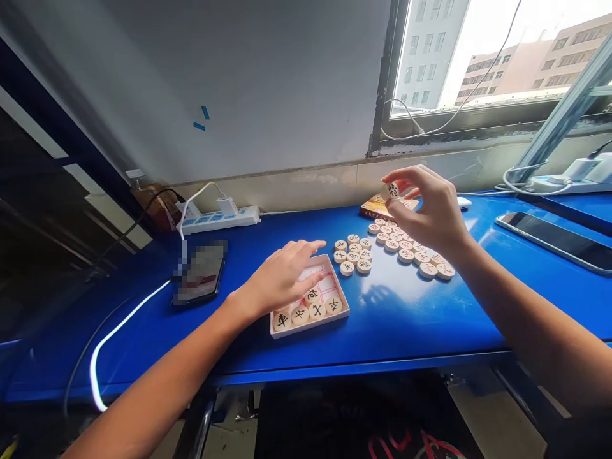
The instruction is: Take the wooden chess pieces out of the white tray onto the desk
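My right hand (427, 207) is raised above the blue table, thumb and fingers pinching a round xiangqi piece (393, 190) with a black character facing me. Fingers apart, my left hand (287, 274) rests over the left side of a shallow white box (343, 312) and covers part of it. Inside the box, several black-lettered pieces (316, 310) lie along the near side. Just right of the box is a cluster of black-lettered pieces (354, 257). Farther right, below my right hand, sit rows of red-lettered pieces (406, 255), partly hidden by that hand.
A box lid (370, 207) lies behind the red-lettered pieces, near the wall. On the left are a phone (201, 273), a white cable (102, 344) and a power strip (239, 217). Another phone (557, 241) lies at right, near a second power strip (549, 183).
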`<state>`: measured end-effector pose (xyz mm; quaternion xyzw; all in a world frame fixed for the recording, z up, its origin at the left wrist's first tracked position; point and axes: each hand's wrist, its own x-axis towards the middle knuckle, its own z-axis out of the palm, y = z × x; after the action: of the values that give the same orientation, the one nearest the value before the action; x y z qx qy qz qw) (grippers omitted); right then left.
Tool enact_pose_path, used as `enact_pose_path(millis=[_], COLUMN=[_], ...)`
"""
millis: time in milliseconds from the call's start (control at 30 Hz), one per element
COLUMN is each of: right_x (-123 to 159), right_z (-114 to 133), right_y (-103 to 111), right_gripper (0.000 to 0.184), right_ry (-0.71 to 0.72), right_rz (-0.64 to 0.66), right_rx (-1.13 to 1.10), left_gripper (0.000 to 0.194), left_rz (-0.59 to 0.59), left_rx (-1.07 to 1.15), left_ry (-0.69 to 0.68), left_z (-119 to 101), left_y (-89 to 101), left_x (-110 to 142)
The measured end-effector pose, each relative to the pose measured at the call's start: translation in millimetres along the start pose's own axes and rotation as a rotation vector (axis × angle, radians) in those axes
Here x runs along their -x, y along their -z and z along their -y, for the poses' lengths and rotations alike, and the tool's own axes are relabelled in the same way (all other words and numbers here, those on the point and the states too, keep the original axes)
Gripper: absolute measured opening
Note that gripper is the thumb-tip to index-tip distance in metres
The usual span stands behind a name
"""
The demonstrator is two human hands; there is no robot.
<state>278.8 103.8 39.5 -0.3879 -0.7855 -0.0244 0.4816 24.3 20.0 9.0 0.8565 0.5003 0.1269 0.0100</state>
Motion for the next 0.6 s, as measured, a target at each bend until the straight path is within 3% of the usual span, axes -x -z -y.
enact_pose_path(millis=[67, 200, 267, 333, 433, 600], right_x=[-2.9, -0.9, 2.8, 6.1, 9.7, 18.7], right_z=[-6.4, -17.9, -21.6, -23.8, -24.5, -14.3], right_y=[2.9, 0.8, -3.9, -8.8, -13.5, -18.1], right_gripper=[0.022, 0.014, 0.016, 0.024, 0.039, 0.035], right_ry=[-0.007, 0.022, 0.052, 0.092, 0.149, 0.198], right_rz=[0.185, 0.734, 0.893, 0.903, 0.814, 0.727], right_rx=[0.081, 0.239, 0.28, 0.309, 0.337, 0.277], left_gripper=[0.043, 0.042, 0.04, 0.039, 0.039, 0.038], left_rz=[0.033, 0.129, 0.2, 0.245, 0.248, 0.25], left_rx=[-0.017, -0.06, -0.076, -0.084, -0.091, -0.067], left_ry=[0.004, 0.038, 0.029, 0.015, 0.01, 0.013], left_z=[1.4, 5.9, 7.8, 8.7, 8.1, 9.1], left_y=[1.7, 6.6, 9.0, 10.6, 11.1, 11.2], left_x=[0.5, 2.2, 3.0, 3.3, 3.1, 3.7])
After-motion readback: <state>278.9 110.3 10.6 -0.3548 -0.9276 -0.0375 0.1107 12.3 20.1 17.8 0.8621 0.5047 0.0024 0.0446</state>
